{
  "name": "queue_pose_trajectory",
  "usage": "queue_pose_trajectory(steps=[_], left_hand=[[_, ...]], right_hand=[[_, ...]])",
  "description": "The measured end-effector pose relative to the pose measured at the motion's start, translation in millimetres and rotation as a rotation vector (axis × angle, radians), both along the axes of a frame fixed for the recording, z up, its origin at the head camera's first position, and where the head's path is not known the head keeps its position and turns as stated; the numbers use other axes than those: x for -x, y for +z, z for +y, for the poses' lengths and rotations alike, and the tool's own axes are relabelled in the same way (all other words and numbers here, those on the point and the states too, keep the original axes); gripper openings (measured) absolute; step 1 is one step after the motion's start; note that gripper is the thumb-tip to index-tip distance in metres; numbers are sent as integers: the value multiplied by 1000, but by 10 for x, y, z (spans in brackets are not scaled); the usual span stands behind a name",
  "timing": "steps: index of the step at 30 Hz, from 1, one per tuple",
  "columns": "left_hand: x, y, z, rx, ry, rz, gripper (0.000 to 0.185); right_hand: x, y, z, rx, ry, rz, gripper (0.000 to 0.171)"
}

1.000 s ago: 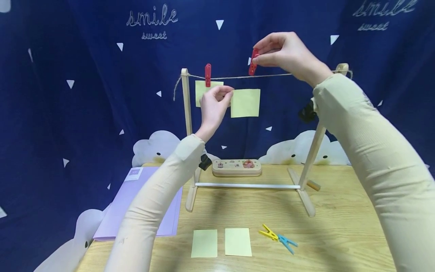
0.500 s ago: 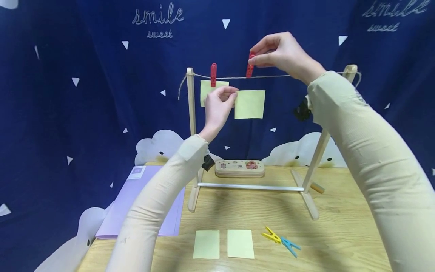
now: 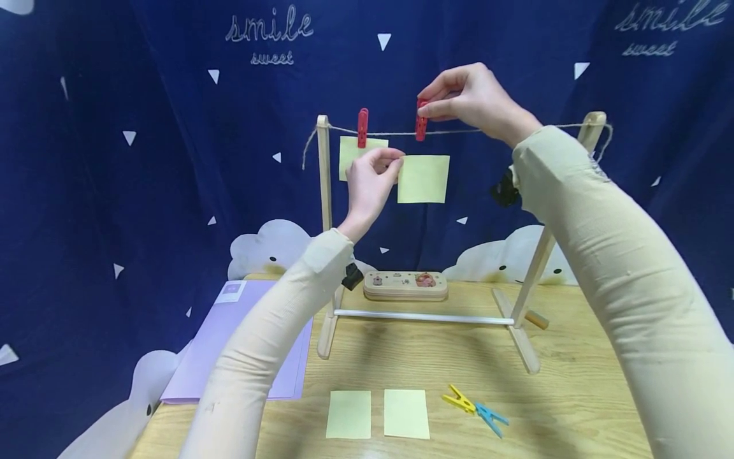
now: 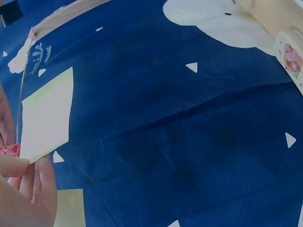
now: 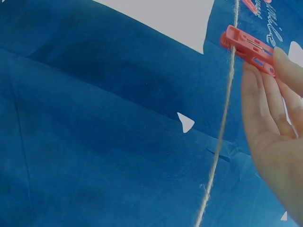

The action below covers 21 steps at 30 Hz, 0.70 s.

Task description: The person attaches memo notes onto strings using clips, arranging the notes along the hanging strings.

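Backdrop (image 3: pixel 143 191): dark blue cloth with white triangles and clouds, hanging behind everything.
Table (image 3: pixel 573 408): pale wood; it carries the rack, a purple folder (image 3: pixel 241 344) at the left and a small decorated tin (image 3: pixel 405 285) behind the rack's lower bar.
Rack (image 3: pixel 324 223): a wooden frame with a string (image 3: pixel 459 132) stretched between its two posts.
Step in hand: as I judge it, the second note is being pegged to the string; the peg is at the line, but the note is not yet between its tips.
Right hand (image 3: pixel 476 102): raised above the string, thumb and fingers pinching a red peg (image 3: pixel 421 120) at its top end; the right wrist view shows the peg right at the string.
Left hand (image 3: pixel 369 178): fingers pinching the left edge of a yellow note (image 3: pixel 424 178), holding it up just under the string, below the peg.
Already hung: another yellow note (image 3: pixel 351 153) under a second red peg (image 3: pixel 362 127), near the left post.
Next move calls for: the note's top edge brought up to the string and the peg's tips closed over both together.
Spare notes (image 3: pixel 348 414): two lie flat on the table's near edge.
Spare pegs: a yellow peg (image 3: pixel 459 399) and a blue peg (image 3: pixel 489 417), touching, just right of the notes.
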<state>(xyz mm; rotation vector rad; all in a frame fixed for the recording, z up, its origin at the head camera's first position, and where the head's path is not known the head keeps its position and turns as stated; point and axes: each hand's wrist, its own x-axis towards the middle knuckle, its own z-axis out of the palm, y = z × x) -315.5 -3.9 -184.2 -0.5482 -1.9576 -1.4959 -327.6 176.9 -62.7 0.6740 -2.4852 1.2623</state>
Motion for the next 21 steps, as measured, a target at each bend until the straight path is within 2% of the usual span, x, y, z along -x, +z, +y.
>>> queue_pose_trajectory(steps=[5,13,21], left_hand=[[10,5,4,-1,23,-9,16],[38,34,-5,5,92,19,15],[40,73,7,8,115,29,16]], right_hand=[[17,-36,12,-26,-9,-5,31],[-5,-37,38,-32,-7,-14,28],[-15,-37,40,-37,3,-32,28]])
